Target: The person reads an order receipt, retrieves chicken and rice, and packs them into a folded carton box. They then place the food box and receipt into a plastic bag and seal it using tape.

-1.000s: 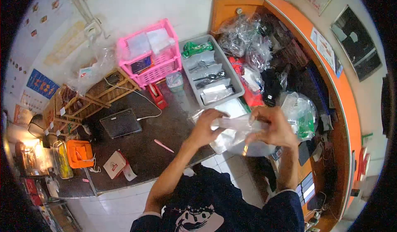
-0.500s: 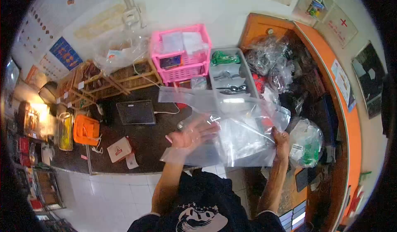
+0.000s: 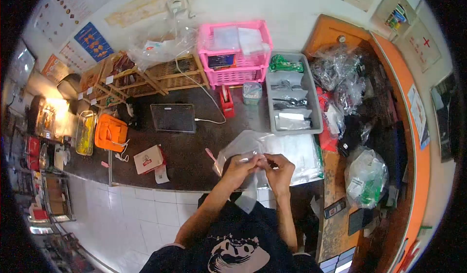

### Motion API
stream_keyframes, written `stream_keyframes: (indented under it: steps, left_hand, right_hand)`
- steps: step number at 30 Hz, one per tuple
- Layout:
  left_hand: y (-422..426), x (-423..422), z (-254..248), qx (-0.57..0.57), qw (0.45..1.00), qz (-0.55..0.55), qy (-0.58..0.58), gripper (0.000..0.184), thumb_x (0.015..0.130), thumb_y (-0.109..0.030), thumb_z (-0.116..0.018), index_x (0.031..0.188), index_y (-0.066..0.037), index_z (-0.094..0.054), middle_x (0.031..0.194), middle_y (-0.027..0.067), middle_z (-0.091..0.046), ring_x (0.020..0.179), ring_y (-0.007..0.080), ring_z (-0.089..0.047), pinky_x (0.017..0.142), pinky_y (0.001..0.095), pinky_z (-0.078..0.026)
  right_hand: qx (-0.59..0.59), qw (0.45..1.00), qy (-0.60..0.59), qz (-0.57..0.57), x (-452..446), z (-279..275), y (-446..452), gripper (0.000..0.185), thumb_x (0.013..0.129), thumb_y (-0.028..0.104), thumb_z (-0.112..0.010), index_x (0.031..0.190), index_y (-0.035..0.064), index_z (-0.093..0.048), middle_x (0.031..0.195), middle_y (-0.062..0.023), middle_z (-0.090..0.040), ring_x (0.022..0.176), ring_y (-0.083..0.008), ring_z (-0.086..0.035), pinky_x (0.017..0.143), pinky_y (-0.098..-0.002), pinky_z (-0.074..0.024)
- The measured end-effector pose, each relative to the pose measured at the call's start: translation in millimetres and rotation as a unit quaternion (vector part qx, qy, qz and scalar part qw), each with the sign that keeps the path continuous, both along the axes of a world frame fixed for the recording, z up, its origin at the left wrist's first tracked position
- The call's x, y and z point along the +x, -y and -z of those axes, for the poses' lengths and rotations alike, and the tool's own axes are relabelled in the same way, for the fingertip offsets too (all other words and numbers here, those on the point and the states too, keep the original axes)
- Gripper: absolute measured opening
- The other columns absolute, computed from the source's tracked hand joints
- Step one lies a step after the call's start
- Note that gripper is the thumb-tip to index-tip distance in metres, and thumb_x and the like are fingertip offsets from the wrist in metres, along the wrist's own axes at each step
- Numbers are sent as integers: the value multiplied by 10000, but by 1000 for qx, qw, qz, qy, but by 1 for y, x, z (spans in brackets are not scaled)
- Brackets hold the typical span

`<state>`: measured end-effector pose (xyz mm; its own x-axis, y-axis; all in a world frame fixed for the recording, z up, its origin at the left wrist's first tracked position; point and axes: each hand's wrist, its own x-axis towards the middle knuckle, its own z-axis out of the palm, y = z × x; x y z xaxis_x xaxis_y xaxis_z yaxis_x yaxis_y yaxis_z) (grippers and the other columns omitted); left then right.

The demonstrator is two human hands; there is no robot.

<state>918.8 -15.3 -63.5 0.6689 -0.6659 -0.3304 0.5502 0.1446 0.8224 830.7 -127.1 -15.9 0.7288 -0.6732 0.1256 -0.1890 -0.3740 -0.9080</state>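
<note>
Clear bag [image 3: 243,144] near-left of grey tray [image 3: 317,112]. Left hand [image 3: 239,171] and right hand [image 3: 280,172]: fingers pinched on it, exact grip hidden between them. Bag edges hard to trace against shiny plastic sheets [image 3: 299,156] at tray's near side.

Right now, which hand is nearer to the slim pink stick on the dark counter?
Left. The left hand is close to the pink stick, just to its right; the right hand is farther over to the right, beyond the left one.
</note>
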Motion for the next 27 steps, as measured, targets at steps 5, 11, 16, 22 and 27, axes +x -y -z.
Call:
stream_keyframes:
  steps: [5,11,16,22,27]
  left_hand:
    - [-29,9,24,50,997,-41,-50,155,855,-49,-745,989,25,-722,947,74,-728,837,159,-674,744,299,-530]
    - [-54,9,43,61,996,-65,17,132,812,45,-723,894,-38,-661,839,34,-669,753,148,-657,661,310,-542]
    - [-87,36,32,38,964,-260,-39,93,910,-36,-626,971,-92,-585,849,33,-647,675,135,-620,637,314,-564]
    - [-158,82,29,-50,950,-213,-221,36,965,-127,-633,968,-133,-598,824,-7,-623,706,104,-610,627,270,-543]
    - [-192,94,31,-45,966,-226,-119,109,955,-118,-644,1055,-102,-603,684,-49,-520,586,53,-499,500,221,-393]
  right_hand:
    - [-66,997,10,-46,10,21,-22,83,821,-7,-742,903,-22,-745,725,-136,-682,601,-167,-617,554,-301,-474]
    - [-4,998,31,55,19,69,-11,126,918,78,-670,883,-43,-685,709,-75,-663,605,-139,-575,561,-294,-457]
    - [499,856,122,52,13,80,-6,113,922,77,-621,831,12,-643,740,5,-577,704,-73,-508,591,-248,-406]
    - [683,709,173,-29,6,47,-17,194,956,180,-624,1018,-4,-624,933,-127,-689,847,-253,-690,661,-378,-585]
    - [602,787,134,2,10,56,-26,96,937,101,-658,903,43,-590,831,-74,-644,727,-172,-618,617,-285,-497]
